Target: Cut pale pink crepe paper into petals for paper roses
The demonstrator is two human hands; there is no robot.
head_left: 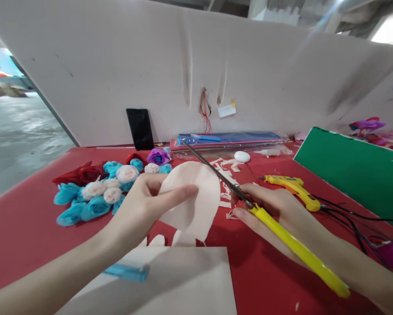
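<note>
My left hand pinches a pale pink rounded petal-like piece of paper or thin cloth, thumb on its face and fingers behind. In my right hand are scissors with yellow handles. Their dark blades point up and left, past the top right edge of the pale piece; I cannot tell whether the blades touch it. More pale cut pieces lie below, partly hidden. Narrow pale scraps are scattered behind the scissors.
A white sheet with a blue marker lies in front. Blue, white, red and purple flowers sit left. A phone leans on the wall. Right are a yellow glue gun with cables and a green board.
</note>
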